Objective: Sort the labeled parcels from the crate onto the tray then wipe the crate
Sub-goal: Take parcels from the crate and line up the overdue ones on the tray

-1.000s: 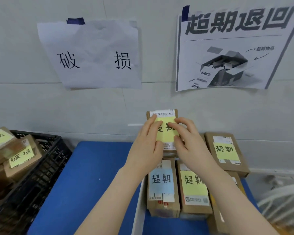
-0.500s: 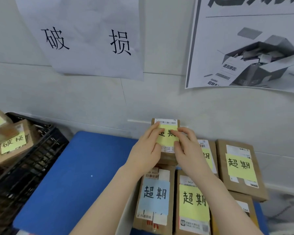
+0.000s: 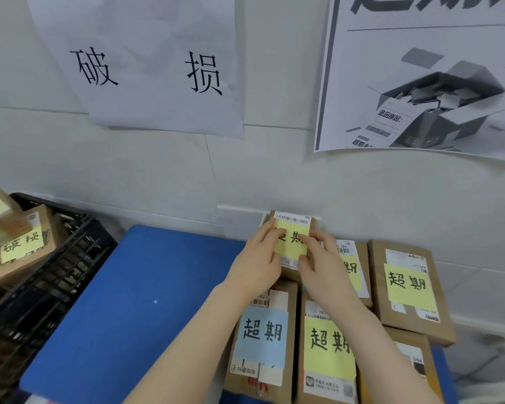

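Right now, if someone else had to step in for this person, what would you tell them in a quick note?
Left hand and right hand: fingers rest on the yellow-noted parcel at the back of the tray, by the wall; whether it is fully down, cannot tell.
Done: several 超期 parcels lie on the tray's right side, among them the blue-noted parcel.
Left: the black crate holds more parcels, including a 破损 parcel; sort those, then wipe the crate.

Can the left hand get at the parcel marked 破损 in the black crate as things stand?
Probably yes, once it lifts off: the left hand rests on the back parcel. The 破损 parcel lies exposed on top in the crate, and only bare blue surface lies between.
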`<action>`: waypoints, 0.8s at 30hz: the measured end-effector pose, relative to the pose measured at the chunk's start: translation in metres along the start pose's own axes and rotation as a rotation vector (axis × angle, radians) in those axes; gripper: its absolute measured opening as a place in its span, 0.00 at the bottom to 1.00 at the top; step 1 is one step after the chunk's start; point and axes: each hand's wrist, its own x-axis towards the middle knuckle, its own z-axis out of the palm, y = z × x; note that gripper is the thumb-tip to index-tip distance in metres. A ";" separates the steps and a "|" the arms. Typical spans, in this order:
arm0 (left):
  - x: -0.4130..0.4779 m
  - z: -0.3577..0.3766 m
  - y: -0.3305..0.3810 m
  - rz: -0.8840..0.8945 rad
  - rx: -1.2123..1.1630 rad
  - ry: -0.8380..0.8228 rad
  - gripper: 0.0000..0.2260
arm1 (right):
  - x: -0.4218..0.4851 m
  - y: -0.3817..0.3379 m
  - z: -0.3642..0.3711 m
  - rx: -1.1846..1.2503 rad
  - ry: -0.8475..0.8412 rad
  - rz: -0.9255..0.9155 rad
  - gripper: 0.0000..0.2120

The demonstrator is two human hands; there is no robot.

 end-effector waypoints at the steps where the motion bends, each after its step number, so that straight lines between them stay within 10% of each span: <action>1: 0.001 0.000 0.001 -0.006 0.008 0.004 0.24 | 0.001 -0.001 0.000 -0.010 -0.003 0.002 0.22; 12: -0.081 -0.094 -0.015 -0.199 0.172 0.226 0.22 | -0.006 -0.068 0.005 -0.079 0.107 -0.169 0.21; 24: -0.271 -0.209 -0.134 -0.646 0.417 0.366 0.24 | -0.089 -0.246 0.186 -0.080 -0.364 -0.586 0.19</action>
